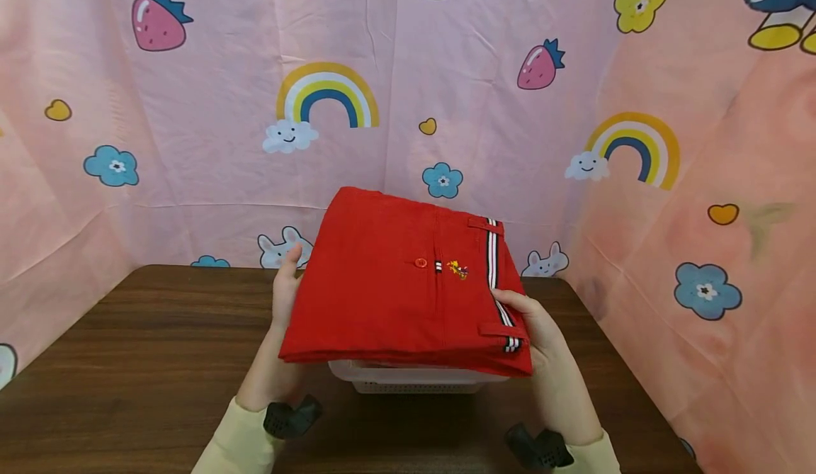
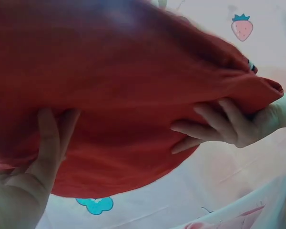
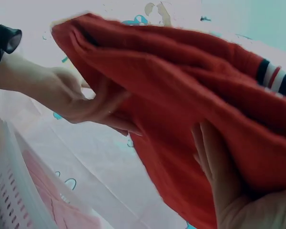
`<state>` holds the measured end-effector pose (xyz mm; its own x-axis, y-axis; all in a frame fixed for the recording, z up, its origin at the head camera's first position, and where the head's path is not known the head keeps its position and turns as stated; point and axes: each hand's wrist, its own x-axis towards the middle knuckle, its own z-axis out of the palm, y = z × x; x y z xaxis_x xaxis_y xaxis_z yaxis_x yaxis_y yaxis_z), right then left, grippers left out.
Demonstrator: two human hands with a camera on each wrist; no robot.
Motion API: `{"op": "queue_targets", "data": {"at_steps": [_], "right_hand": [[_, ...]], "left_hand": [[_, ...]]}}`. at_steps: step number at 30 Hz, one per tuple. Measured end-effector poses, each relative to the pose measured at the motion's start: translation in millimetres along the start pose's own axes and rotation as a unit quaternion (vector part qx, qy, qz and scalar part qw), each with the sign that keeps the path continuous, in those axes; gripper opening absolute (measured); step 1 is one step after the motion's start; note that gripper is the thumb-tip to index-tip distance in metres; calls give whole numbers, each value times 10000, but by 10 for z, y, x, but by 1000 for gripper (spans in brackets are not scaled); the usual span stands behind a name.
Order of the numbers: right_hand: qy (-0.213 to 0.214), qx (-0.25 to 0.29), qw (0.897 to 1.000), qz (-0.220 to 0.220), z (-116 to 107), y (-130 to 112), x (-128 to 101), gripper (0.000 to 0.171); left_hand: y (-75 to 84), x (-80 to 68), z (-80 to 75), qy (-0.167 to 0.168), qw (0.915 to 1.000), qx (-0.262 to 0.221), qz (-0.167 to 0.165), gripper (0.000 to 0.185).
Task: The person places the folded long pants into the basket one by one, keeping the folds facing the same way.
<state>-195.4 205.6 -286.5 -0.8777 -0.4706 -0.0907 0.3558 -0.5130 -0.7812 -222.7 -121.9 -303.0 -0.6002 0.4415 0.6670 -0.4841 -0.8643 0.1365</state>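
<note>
Above the white basket on the worktop, I note left hand and right hand gripping folded red shorts; lowering them level seems next.

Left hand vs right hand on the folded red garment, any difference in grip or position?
The left hand holds the plain edge of the red garment, thumb up its side; the right hand holds the striped waistband edge, thumb on top near the belt loop. Left hand sits further from the camera, right hand nearer. Both carry it from beneath, fingers under, above the white basket.
</note>
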Motion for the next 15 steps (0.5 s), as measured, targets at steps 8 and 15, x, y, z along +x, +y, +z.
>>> {"op": "queue_targets", "data": {"at_steps": [8,15], "right_hand": [[1308,341,9850,-1075,202,109,-9,33],[1550,657,9691,-1800,321,300,120,35]], "left_hand": [[-175,87,86,2771,9551,304,1001,52],[-246,97,-60,2424,9557,875,1423,67]]}}
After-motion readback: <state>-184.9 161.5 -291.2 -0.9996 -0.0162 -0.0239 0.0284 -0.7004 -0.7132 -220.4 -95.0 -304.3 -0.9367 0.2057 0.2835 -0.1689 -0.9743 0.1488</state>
